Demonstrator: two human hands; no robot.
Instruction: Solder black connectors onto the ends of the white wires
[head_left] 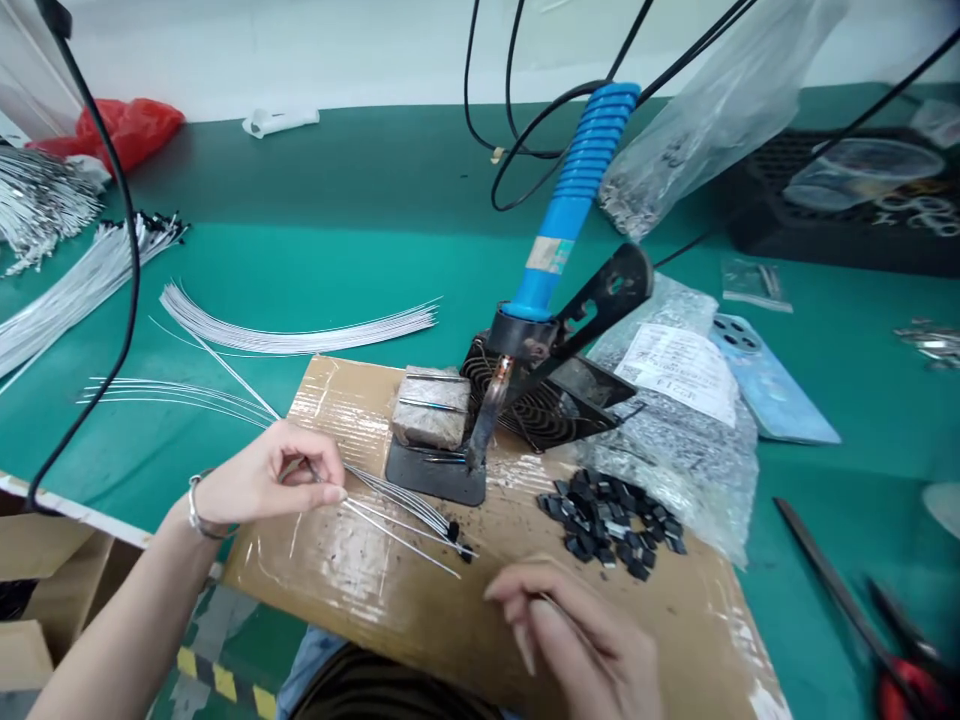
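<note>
My left hand (289, 470) is closed in a pinch on a thin white wire (401, 540), whose end sticks out to the lower right over the cardboard. Beside and under that hand lies a small bundle of white wires (397, 497) with black pieces on their right ends. My right hand (574, 635), low in the view, has its fingers curled together; what they hold, if anything, I cannot make out. Behind it is a pile of small black pieces (615, 520). A blue-handled soldering iron (574, 190) leans in its stand, tip down near a greyish block (431, 408).
A cardboard sheet (315, 590) covers the near bench. Further wire bundles (300, 340) lie at left, with a hanging black cable (124, 250). At right are bubble wrap (697, 470), a light-blue phone (780, 385), red-handled scissors (832, 590) and a black basket (847, 240).
</note>
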